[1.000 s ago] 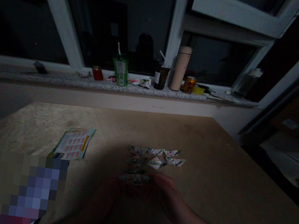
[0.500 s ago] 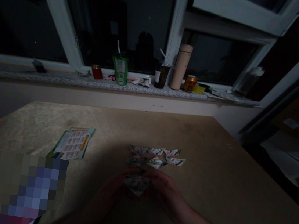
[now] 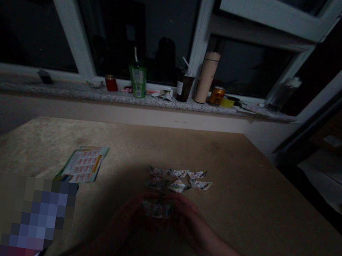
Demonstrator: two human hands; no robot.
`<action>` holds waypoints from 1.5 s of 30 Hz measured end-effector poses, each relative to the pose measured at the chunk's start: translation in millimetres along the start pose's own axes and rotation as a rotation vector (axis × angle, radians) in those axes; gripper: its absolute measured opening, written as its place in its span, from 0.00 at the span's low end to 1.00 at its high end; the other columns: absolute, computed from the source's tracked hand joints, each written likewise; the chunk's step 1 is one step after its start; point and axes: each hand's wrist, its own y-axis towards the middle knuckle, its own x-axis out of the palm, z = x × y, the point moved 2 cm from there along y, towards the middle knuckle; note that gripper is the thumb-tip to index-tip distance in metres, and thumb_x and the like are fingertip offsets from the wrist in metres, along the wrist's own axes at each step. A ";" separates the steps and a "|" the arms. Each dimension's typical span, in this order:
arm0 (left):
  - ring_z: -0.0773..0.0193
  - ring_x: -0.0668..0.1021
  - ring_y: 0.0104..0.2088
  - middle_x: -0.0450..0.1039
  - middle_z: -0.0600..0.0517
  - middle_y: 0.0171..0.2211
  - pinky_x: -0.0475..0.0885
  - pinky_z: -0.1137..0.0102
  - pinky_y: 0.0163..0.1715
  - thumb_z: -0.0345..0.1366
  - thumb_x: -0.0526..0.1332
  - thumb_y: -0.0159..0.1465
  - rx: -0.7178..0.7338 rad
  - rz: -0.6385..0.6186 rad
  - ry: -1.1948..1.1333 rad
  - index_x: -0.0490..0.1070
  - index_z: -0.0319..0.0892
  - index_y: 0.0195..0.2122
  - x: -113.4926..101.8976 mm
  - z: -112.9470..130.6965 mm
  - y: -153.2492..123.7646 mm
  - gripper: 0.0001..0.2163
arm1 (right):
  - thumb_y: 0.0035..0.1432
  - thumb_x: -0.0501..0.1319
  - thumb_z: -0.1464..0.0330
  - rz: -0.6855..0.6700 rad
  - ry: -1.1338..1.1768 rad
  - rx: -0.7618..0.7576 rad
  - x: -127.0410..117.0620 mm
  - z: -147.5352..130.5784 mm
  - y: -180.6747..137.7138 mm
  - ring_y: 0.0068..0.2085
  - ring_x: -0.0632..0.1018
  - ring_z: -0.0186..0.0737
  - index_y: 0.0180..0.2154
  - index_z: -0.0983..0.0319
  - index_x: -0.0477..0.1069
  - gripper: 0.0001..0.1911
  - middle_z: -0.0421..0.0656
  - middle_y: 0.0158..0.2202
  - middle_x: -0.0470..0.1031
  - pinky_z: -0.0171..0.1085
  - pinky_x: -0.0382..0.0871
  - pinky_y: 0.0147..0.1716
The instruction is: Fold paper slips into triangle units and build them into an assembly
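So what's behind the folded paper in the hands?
Six boat-shaped paper folds in two rows on the table. The hands and folded paper hide whatever lies directly behind.

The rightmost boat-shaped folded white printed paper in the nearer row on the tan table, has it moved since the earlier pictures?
No. The rightmost boat-shaped paper shows no shift either way against the far edge of the flat tan table.

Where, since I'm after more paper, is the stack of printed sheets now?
In the head view, the stack of printed sheets lies on the left of the table, left of the two rows of folded papers.
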 end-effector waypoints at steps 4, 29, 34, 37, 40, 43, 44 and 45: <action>0.55 0.80 0.29 0.80 0.45 0.36 0.73 0.65 0.28 0.49 0.58 0.62 -0.025 0.008 -0.097 0.73 0.40 0.45 3.1 1.6 1.2 0.18 | 0.59 0.61 0.66 -0.016 0.092 0.061 -0.8 2.8 1.4 0.31 0.75 0.36 0.41 0.63 0.73 0.10 0.45 0.37 0.76 0.35 0.67 0.31; 0.52 0.75 0.48 0.76 0.49 0.47 0.68 0.61 0.49 0.40 0.55 0.64 0.076 0.058 0.216 0.74 0.44 0.46 -4.8 2.2 1.2 0.13 | 0.47 0.61 0.80 -0.037 -0.038 -0.017 -13.8 -5.7 2.8 0.42 0.74 0.37 0.43 0.61 0.73 0.19 0.44 0.44 0.73 0.33 0.66 0.38; 0.53 0.77 0.47 0.75 0.49 0.49 0.68 0.60 0.49 0.41 0.53 0.67 0.068 0.030 0.154 0.69 0.46 0.52 -6.7 -3.1 -0.7 0.15 | 0.51 0.64 0.75 -0.095 -0.254 -0.050 -18.8 -18.4 4.0 0.41 0.75 0.39 0.41 0.61 0.72 0.14 0.42 0.39 0.75 0.35 0.66 0.39; 0.53 0.78 0.44 0.76 0.49 0.47 0.68 0.61 0.48 0.44 0.53 0.68 0.018 0.016 0.201 0.70 0.45 0.52 -6.4 -2.7 -4.7 0.15 | 0.52 0.66 0.70 -0.112 -0.352 -0.059 -22.3 -27.9 5.0 0.34 0.76 0.35 0.39 0.61 0.73 0.09 0.40 0.35 0.76 0.33 0.66 0.35; 0.54 0.79 0.43 0.78 0.50 0.45 0.69 0.62 0.47 0.45 0.53 0.67 0.007 -0.004 0.254 0.68 0.46 0.53 -2.9 1.4 -7.9 0.17 | 0.53 0.66 0.66 -0.100 -0.419 -0.046 -24.6 -33.2 5.6 0.30 0.75 0.32 0.36 0.61 0.72 0.08 0.38 0.30 0.75 0.31 0.65 0.32; 0.55 0.78 0.44 0.78 0.50 0.45 0.69 0.64 0.47 0.46 0.54 0.66 0.029 -0.011 0.300 0.67 0.46 0.54 2.8 5.8 -8.7 0.18 | 0.53 0.66 0.63 -0.072 -0.492 -0.023 -25.3 -36.1 5.6 0.29 0.75 0.33 0.35 0.62 0.71 0.10 0.38 0.28 0.75 0.32 0.64 0.31; 0.55 0.78 0.43 0.78 0.50 0.44 0.69 0.64 0.47 0.45 0.55 0.66 0.033 -0.004 0.320 0.67 0.45 0.53 4.6 6.5 -8.6 0.17 | 0.53 0.66 0.63 -0.058 -0.513 -0.021 -25.5 -37.4 5.5 0.28 0.75 0.33 0.35 0.62 0.71 0.11 0.38 0.27 0.75 0.32 0.64 0.31; 0.55 0.78 0.43 0.78 0.50 0.44 0.69 0.64 0.46 0.45 0.56 0.65 0.039 0.003 0.348 0.66 0.45 0.53 6.2 6.7 -8.4 0.17 | 0.53 0.65 0.62 -0.044 -0.531 -0.023 -25.8 -39.0 5.3 0.28 0.74 0.33 0.35 0.62 0.70 0.11 0.37 0.26 0.74 0.32 0.64 0.30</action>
